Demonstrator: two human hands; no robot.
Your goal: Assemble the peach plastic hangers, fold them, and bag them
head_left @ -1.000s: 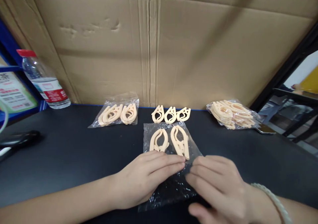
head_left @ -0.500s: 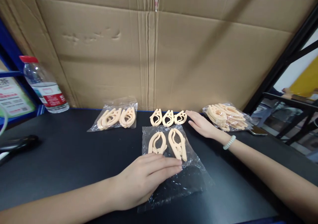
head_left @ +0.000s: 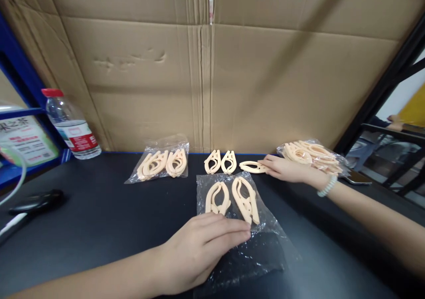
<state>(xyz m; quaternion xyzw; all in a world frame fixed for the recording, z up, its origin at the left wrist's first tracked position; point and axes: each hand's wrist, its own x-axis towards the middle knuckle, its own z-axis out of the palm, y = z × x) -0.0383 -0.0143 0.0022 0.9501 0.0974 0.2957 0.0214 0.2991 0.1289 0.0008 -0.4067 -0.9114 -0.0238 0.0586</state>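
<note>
My left hand [head_left: 202,246] lies flat with fingers together on a clear plastic bag [head_left: 245,241] on the black table [head_left: 99,219]. Two peach plastic clips [head_left: 232,196] sit inside the bag's far end, just beyond my fingertips. My right hand [head_left: 285,168] reaches to the back of the table and pinches one loose peach clip [head_left: 251,166] at its right end, turned sideways. Two more loose clips [head_left: 221,162] stand side by side to its left.
A sealed bag of clips [head_left: 162,162] lies at the back left and a fuller bag of clips [head_left: 314,155] at the back right. A water bottle [head_left: 71,126] stands far left, a dark object [head_left: 36,201] near the left edge. A cardboard wall [head_left: 212,69] rises behind.
My right hand left the bag, reached to the row of three loose clips and pulled the rightmost one aside to the right. My left hand stayed on the bag.
</note>
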